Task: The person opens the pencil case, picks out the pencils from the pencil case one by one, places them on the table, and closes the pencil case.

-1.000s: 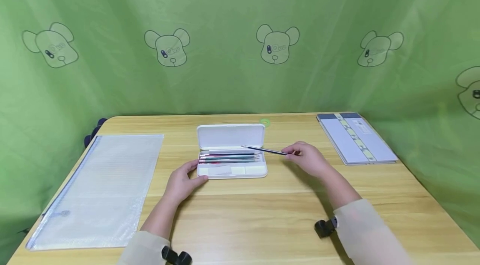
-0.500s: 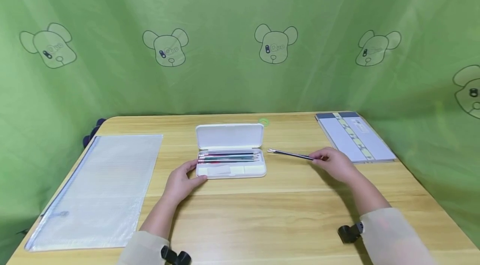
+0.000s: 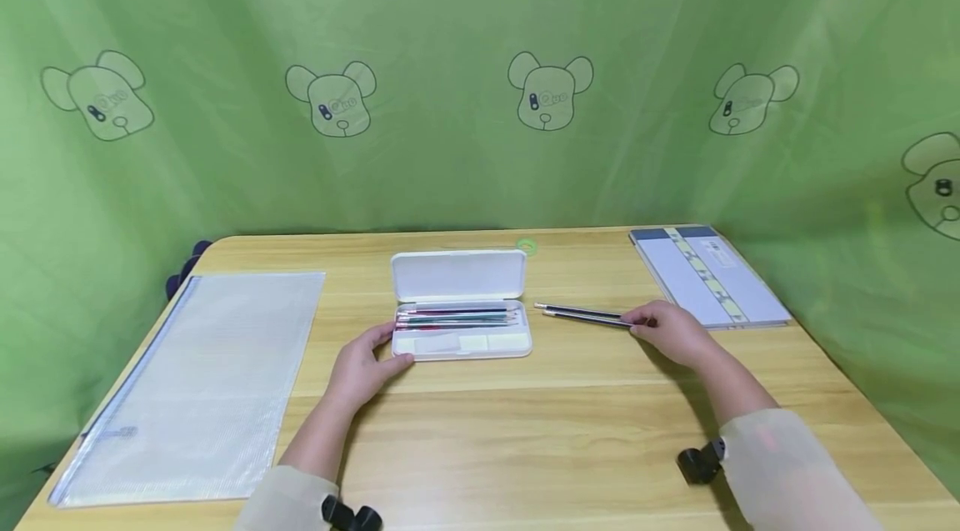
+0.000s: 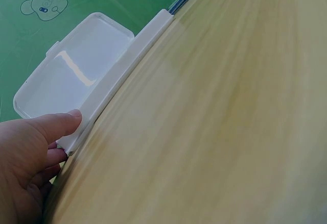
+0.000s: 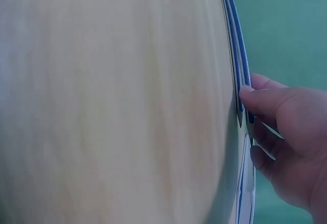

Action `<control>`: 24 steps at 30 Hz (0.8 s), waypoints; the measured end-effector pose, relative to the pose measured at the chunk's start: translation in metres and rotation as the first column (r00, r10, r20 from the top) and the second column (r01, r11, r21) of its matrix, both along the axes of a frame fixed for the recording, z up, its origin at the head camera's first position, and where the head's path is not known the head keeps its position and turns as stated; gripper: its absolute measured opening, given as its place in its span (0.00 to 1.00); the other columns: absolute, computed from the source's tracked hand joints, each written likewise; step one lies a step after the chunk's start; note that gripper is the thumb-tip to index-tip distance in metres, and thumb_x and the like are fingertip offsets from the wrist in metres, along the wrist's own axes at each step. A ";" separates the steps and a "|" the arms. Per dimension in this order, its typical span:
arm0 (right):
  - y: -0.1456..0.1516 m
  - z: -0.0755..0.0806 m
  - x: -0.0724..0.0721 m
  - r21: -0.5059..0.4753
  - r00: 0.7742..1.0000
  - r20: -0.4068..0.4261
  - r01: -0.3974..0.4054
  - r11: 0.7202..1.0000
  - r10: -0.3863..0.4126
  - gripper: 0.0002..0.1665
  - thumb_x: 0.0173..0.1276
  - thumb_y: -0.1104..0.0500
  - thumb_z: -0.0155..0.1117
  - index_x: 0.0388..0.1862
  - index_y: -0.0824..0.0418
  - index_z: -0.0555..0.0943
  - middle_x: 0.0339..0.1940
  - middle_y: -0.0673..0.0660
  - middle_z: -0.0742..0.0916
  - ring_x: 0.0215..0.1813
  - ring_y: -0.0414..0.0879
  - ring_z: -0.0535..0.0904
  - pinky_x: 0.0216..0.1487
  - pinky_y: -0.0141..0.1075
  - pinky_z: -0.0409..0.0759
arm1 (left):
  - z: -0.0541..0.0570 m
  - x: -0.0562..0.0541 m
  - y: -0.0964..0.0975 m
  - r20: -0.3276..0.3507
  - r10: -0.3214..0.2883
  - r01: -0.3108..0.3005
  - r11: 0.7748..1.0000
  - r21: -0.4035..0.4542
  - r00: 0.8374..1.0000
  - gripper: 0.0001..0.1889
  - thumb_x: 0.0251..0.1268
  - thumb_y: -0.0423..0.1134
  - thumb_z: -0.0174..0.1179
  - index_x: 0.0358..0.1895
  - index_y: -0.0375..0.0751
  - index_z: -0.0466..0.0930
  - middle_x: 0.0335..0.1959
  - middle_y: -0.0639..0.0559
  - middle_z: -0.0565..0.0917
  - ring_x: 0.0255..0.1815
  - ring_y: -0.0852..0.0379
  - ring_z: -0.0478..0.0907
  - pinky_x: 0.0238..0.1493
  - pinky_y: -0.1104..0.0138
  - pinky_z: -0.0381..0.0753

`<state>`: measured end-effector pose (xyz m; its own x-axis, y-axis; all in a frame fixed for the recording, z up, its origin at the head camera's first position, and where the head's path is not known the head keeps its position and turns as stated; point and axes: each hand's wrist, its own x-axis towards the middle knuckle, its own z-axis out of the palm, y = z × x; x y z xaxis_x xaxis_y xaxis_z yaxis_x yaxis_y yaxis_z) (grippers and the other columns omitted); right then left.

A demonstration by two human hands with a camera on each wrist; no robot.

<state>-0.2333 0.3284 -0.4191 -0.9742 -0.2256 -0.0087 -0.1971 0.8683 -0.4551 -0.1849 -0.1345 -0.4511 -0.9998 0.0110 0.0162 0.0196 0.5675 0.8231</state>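
A white pencil case stands with its lid raised near the middle of the table. Several pencils lie in its tray, with small white pieces in the front compartment. My left hand grips the case's left front corner; in the left wrist view the thumb lies along the front wall and the fingers bend around the end. Right of the case, two dark striped pencils lie side by side at table level. My right hand pinches their right ends between thumb and fingers; the fingers are partly hidden.
A clear zip pouch lies flat on the left of the table. Notebooks with a patterned band lie at the back right. A small green ring sits behind the case. A green curtain hangs behind.
My right hand has moved right, away from the case, and down to the table with pencil in its grip. Two pencils now show separately there. My left hand has stayed at the case.
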 end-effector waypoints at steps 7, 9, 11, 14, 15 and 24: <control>-0.001 -0.002 -0.001 0.014 1.000 -0.005 -0.006 1.000 0.006 0.12 0.68 0.65 0.60 0.48 0.64 0.86 0.49 0.68 0.86 0.55 0.67 0.79 0.57 0.59 0.78 | -0.001 0.000 0.000 0.004 0.003 -0.003 1.000 -0.001 1.000 0.35 0.56 0.45 0.71 0.67 0.35 0.71 0.65 0.41 0.77 0.72 0.41 0.67 0.76 0.49 0.61; 0.000 -0.003 -0.002 0.016 1.000 0.003 0.002 1.000 -0.002 0.12 0.68 0.65 0.60 0.48 0.63 0.86 0.50 0.69 0.86 0.56 0.67 0.78 0.57 0.60 0.77 | -0.001 0.000 -0.001 0.002 0.001 -0.001 1.000 -0.006 1.000 0.35 0.56 0.44 0.71 0.67 0.35 0.71 0.65 0.40 0.77 0.72 0.41 0.67 0.76 0.49 0.61; 0.000 -0.003 -0.002 0.013 1.000 0.013 0.009 1.000 -0.009 0.13 0.69 0.65 0.59 0.48 0.63 0.86 0.50 0.69 0.86 0.57 0.68 0.78 0.58 0.60 0.77 | -0.001 0.000 -0.001 -0.002 0.000 0.000 1.000 -0.010 1.000 0.35 0.57 0.44 0.70 0.67 0.35 0.71 0.65 0.40 0.77 0.72 0.40 0.68 0.76 0.48 0.62; 0.000 -0.004 -0.002 0.012 1.000 0.021 0.016 1.000 -0.016 0.13 0.69 0.65 0.59 0.48 0.63 0.86 0.50 0.69 0.86 0.57 0.68 0.78 0.58 0.61 0.76 | -0.002 0.000 -0.001 -0.002 -0.002 0.002 1.000 -0.012 1.000 0.35 0.57 0.44 0.70 0.67 0.34 0.71 0.65 0.39 0.77 0.72 0.40 0.68 0.75 0.48 0.62; 0.000 -0.004 -0.002 0.011 1.000 0.020 0.016 1.000 -0.017 0.13 0.69 0.65 0.59 0.48 0.63 0.86 0.50 0.69 0.86 0.57 0.68 0.78 0.58 0.61 0.76 | -0.002 0.000 -0.001 0.002 -0.001 0.001 1.000 -0.008 1.000 0.35 0.57 0.44 0.70 0.67 0.35 0.71 0.65 0.40 0.77 0.72 0.40 0.67 0.76 0.48 0.62; -0.014 0.003 0.001 -0.051 0.999 -0.024 0.040 0.998 -0.041 0.14 0.70 0.60 0.61 0.50 0.64 0.84 0.51 0.68 0.86 0.57 0.65 0.79 0.60 0.59 0.76 | -0.001 0.000 0.000 -0.005 -0.001 0.001 1.000 -0.007 1.000 0.35 0.56 0.44 0.70 0.66 0.34 0.71 0.65 0.40 0.77 0.72 0.40 0.68 0.76 0.49 0.62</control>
<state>-0.2319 0.3148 -0.4161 -0.9823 -0.1854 0.0263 -0.1741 0.8521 -0.4935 -0.1853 -0.1348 -0.4524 -0.9997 0.0117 0.0215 0.0243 0.5733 0.8190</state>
